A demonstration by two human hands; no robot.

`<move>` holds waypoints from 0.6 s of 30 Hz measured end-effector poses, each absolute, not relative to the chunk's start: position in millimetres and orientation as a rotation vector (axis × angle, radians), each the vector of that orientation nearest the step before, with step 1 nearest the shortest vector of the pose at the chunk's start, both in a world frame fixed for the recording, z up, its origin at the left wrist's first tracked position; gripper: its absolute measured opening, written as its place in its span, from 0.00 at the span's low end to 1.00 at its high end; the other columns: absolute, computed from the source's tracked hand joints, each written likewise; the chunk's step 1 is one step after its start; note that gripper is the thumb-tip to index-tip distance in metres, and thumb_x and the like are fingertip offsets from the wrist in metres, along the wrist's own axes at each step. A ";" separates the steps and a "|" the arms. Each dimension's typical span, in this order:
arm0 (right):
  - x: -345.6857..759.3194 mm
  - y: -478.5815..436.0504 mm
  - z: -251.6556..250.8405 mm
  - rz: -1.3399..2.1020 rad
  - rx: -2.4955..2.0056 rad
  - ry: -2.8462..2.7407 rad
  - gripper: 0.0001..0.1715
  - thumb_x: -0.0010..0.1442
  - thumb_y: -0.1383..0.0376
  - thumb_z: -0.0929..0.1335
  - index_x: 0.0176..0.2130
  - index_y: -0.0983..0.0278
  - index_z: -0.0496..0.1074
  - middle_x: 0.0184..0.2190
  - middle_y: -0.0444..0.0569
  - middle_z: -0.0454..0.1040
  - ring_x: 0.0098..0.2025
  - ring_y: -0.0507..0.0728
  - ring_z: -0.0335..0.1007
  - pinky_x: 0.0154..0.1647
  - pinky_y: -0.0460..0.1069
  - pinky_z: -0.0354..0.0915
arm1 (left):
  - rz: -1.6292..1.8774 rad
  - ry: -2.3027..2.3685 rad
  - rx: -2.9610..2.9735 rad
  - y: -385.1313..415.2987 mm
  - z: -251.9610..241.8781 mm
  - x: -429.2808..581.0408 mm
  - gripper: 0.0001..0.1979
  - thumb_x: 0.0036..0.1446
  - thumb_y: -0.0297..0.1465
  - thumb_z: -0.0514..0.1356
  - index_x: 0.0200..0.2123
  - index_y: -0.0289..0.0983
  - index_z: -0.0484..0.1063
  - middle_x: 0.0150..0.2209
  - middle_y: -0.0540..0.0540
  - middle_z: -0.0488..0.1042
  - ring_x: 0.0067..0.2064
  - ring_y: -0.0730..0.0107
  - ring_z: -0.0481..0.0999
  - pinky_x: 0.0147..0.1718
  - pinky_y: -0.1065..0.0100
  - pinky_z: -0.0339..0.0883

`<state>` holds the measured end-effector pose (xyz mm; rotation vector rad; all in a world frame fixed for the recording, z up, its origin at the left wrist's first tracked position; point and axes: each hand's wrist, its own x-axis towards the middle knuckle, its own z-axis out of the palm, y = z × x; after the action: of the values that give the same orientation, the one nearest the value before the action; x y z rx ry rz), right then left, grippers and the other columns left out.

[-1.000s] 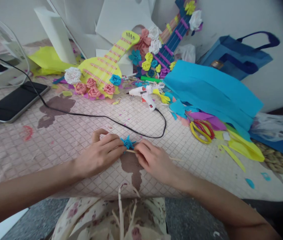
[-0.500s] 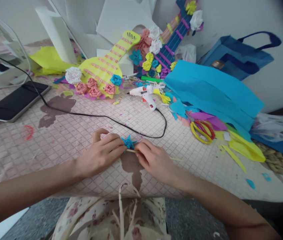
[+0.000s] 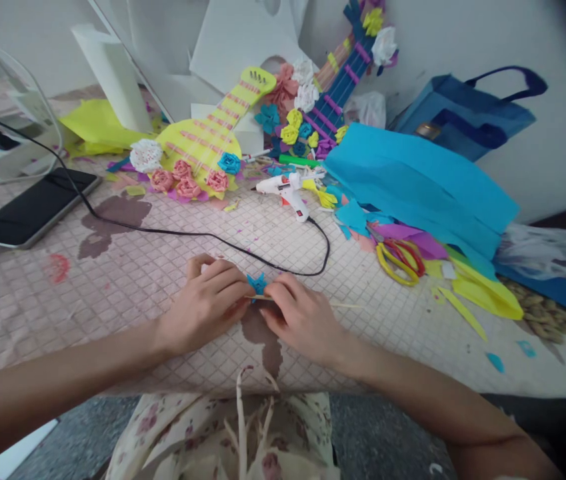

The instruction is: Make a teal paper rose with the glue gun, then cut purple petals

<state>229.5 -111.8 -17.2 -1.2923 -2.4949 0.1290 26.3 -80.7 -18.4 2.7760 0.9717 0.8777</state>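
My left hand (image 3: 207,303) and my right hand (image 3: 299,315) meet at the near edge of the quilted pink cloth (image 3: 127,280). Between their fingertips sits a small blue paper flower (image 3: 257,283) wound on a thin wooden stick (image 3: 343,305). The left fingers pinch the flower from the left. The right fingers grip the stick, whose free end pokes out to the right past the hand. Both forearms rest across the cloth's front edge.
A white glue gun (image 3: 285,190) lies beyond, its black cord (image 3: 203,234) looping just behind my hands. Yellow paper guitar (image 3: 203,143) with flowers, blue guitar (image 3: 340,87), blue crepe paper (image 3: 417,180), scissors (image 3: 397,257), a phone (image 3: 30,208) and a blue bag (image 3: 467,117) surround them.
The hands have closed in on each other slightly and now cover more of the flower. The whole view has shifted a little.
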 end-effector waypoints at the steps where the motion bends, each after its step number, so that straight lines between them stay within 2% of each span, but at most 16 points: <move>1: 228.4 -111.5 -17.2 0.098 -1.286 -2.479 0.06 0.63 0.63 0.62 0.40 0.63 0.64 0.40 0.50 0.69 0.37 0.55 0.67 0.28 0.48 0.60 | 0.871 0.989 2.737 -80.6 -17.3 27.5 0.05 0.58 0.24 0.56 0.33 0.38 0.70 0.32 0.50 0.74 0.38 0.64 0.70 0.43 0.57 0.52; 12: 230.9 -108.6 -13.6 -0.082 -1.282 -2.397 0.06 0.61 0.64 0.62 0.36 0.63 0.66 0.37 0.50 0.69 0.37 0.55 0.67 0.30 0.49 0.61 | 0.840 1.027 2.634 -77.4 -2.6 42.9 0.03 0.57 0.27 0.58 0.31 0.39 0.71 0.32 0.51 0.75 0.38 0.65 0.70 0.44 0.57 0.51; 18: 239.2 -102.9 -6.8 -0.022 -1.261 -2.416 0.07 0.60 0.64 0.63 0.40 0.63 0.66 0.39 0.51 0.69 0.38 0.55 0.67 0.31 0.48 0.62 | 0.830 1.020 2.667 -71.0 3.9 45.2 0.04 0.56 0.25 0.58 0.31 0.39 0.70 0.31 0.51 0.75 0.38 0.65 0.70 0.44 0.57 0.52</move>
<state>239.2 -102.9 -6.8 -1.2611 -2.4165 -0.0221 45.2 -71.0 3.9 2.6672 1.0204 0.8296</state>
